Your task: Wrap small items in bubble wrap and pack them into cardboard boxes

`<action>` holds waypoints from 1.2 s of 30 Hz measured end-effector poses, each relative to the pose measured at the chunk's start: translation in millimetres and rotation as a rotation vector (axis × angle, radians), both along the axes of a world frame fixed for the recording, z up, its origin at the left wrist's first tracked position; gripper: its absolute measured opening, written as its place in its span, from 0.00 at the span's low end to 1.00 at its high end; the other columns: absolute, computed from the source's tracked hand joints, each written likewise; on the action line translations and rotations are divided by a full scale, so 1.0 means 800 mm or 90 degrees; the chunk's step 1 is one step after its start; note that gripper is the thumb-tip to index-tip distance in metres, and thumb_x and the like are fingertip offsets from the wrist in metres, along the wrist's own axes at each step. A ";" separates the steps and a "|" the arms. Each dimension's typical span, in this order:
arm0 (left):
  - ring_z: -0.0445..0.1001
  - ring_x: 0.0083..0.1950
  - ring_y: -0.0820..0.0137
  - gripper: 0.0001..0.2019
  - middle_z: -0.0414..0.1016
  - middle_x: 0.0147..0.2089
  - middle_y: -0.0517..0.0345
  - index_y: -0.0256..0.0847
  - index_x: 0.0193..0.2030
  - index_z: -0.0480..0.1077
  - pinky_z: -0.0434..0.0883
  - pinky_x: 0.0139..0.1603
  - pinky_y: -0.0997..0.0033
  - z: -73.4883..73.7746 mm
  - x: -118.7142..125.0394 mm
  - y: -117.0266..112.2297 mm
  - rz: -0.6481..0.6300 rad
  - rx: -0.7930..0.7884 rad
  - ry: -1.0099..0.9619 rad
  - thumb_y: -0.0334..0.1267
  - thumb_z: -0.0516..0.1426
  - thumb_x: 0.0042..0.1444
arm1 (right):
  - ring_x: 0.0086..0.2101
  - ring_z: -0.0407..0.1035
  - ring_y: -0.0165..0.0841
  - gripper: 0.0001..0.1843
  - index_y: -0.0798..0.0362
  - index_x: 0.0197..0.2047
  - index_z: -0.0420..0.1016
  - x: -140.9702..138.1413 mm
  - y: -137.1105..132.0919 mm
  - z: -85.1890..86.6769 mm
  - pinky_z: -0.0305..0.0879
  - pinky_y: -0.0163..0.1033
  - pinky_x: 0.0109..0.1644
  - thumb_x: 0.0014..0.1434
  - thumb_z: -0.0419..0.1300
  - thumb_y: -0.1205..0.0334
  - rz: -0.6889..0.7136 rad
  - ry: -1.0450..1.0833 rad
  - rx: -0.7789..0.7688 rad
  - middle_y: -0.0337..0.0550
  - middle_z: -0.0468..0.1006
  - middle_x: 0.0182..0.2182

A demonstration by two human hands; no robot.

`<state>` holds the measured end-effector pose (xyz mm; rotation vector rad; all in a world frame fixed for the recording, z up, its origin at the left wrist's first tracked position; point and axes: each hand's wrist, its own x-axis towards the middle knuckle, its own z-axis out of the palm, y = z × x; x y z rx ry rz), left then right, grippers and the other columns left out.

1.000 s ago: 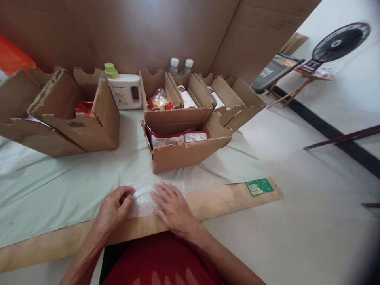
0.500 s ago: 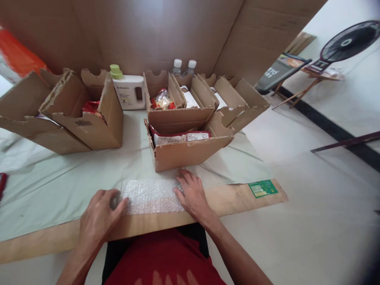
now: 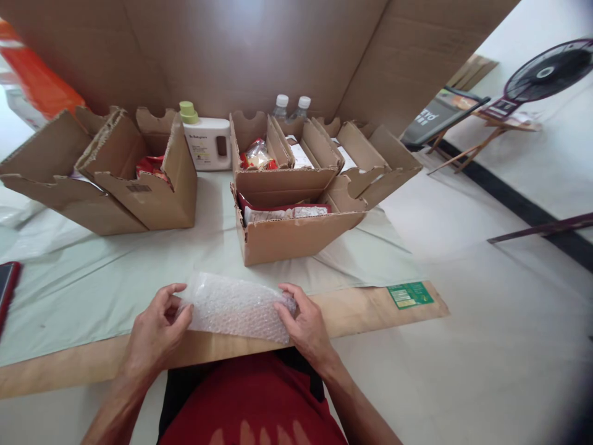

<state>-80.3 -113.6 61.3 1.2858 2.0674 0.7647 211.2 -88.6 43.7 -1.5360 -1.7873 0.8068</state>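
A clear piece of bubble wrap [image 3: 238, 307] stretches between my hands at the front edge of the table, slightly tilted. My left hand [image 3: 160, 324] has its thumb and fingers closed on the left end of it. At the other end, my right hand [image 3: 306, 321] pinches the wrap between thumb and fingers, and the edge bunches there. Just beyond the wrap stands an open cardboard box [image 3: 301, 238] with dark red and white packets [image 3: 287, 213] inside.
More open cardboard boxes [image 3: 185, 191] stand left and behind, some holding red packets. A white jug [image 3: 206, 145] with a green cap and two clear bottles [image 3: 301, 110] are at the back. A phone [image 3: 8, 290] lies far left. A fan [image 3: 544, 73] is off to the right.
The bubble wrap lay flat on the table under my fingertips; now both hands grip its ends and its right side has tilted. The view has shifted slightly, showing more of the phone.
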 end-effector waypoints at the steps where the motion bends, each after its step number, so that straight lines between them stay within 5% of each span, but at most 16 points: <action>1: 0.74 0.30 0.66 0.26 0.74 0.29 0.64 0.46 0.52 0.69 0.69 0.36 0.66 0.001 0.000 0.000 -0.014 0.000 -0.008 0.56 0.56 0.50 | 0.44 0.79 0.39 0.18 0.50 0.56 0.75 -0.001 0.003 0.000 0.73 0.42 0.49 0.64 0.60 0.61 -0.012 0.001 -0.001 0.45 0.84 0.45; 5: 0.70 0.27 0.68 0.30 0.69 0.25 0.68 0.43 0.59 0.68 0.67 0.35 0.68 -0.003 0.002 0.000 -0.077 -0.024 0.002 0.57 0.54 0.54 | 0.45 0.79 0.40 0.20 0.48 0.60 0.74 -0.001 0.030 -0.006 0.74 0.44 0.49 0.64 0.59 0.60 -0.023 -0.034 0.022 0.45 0.84 0.47; 9: 0.72 0.28 0.66 0.33 0.74 0.27 0.64 0.40 0.64 0.66 0.66 0.34 0.67 -0.011 0.001 -0.003 -0.071 -0.061 0.113 0.55 0.53 0.55 | 0.50 0.75 0.46 0.19 0.51 0.58 0.74 0.009 0.052 -0.010 0.71 0.53 0.55 0.65 0.58 0.62 -0.027 -0.127 0.164 0.51 0.81 0.50; 12: 0.74 0.32 0.67 0.29 0.77 0.34 0.59 0.40 0.59 0.71 0.67 0.35 0.67 -0.008 0.001 -0.008 -0.026 0.057 0.187 0.56 0.53 0.58 | 0.51 0.72 0.47 0.16 0.53 0.56 0.75 0.009 0.048 -0.005 0.69 0.55 0.56 0.67 0.56 0.64 -0.022 -0.181 0.251 0.52 0.80 0.51; 16: 0.73 0.32 0.69 0.20 0.75 0.36 0.59 0.43 0.51 0.76 0.69 0.35 0.70 -0.006 0.010 -0.005 -0.090 0.188 0.182 0.52 0.52 0.64 | 0.53 0.71 0.44 0.15 0.51 0.55 0.75 -0.037 0.024 0.007 0.67 0.52 0.57 0.68 0.55 0.69 0.157 -0.202 0.259 0.50 0.79 0.54; 21: 0.77 0.36 0.65 0.16 0.80 0.39 0.55 0.42 0.45 0.76 0.70 0.38 0.67 -0.025 0.017 0.014 -0.210 0.054 0.196 0.44 0.50 0.62 | 0.63 0.64 0.42 0.17 0.50 0.60 0.73 -0.089 0.011 -0.006 0.64 0.49 0.62 0.68 0.60 0.62 0.394 -0.269 0.248 0.48 0.74 0.64; 23: 0.78 0.38 0.63 0.16 0.80 0.39 0.54 0.42 0.45 0.76 0.69 0.39 0.66 -0.031 0.016 0.017 -0.212 0.035 0.211 0.42 0.49 0.62 | 0.64 0.64 0.42 0.18 0.51 0.61 0.73 -0.068 0.014 -0.020 0.62 0.50 0.63 0.69 0.61 0.59 0.366 -0.282 0.249 0.49 0.75 0.63; 29: 0.78 0.42 0.63 0.15 0.79 0.42 0.55 0.44 0.46 0.75 0.69 0.42 0.67 -0.028 0.018 0.017 -0.230 -0.021 0.230 0.41 0.49 0.62 | 0.59 0.70 0.47 0.13 0.53 0.52 0.79 0.048 0.034 -0.029 0.62 0.52 0.57 0.71 0.55 0.64 0.070 -0.337 0.251 0.50 0.82 0.55; 32: 0.77 0.40 0.66 0.16 0.77 0.46 0.55 0.44 0.48 0.75 0.68 0.41 0.67 -0.024 0.013 0.009 -0.204 -0.001 0.233 0.43 0.49 0.63 | 0.58 0.71 0.47 0.13 0.53 0.51 0.79 0.050 0.044 -0.017 0.63 0.51 0.58 0.70 0.54 0.65 0.053 -0.328 0.260 0.50 0.83 0.52; 36: 0.76 0.39 0.65 0.20 0.75 0.48 0.54 0.44 0.51 0.74 0.67 0.37 0.66 -0.023 -0.004 -0.012 -0.073 -0.005 0.303 0.52 0.50 0.63 | 0.57 0.69 0.48 0.16 0.54 0.57 0.76 0.012 0.058 -0.013 0.63 0.53 0.58 0.68 0.57 0.63 0.085 -0.324 0.215 0.54 0.80 0.56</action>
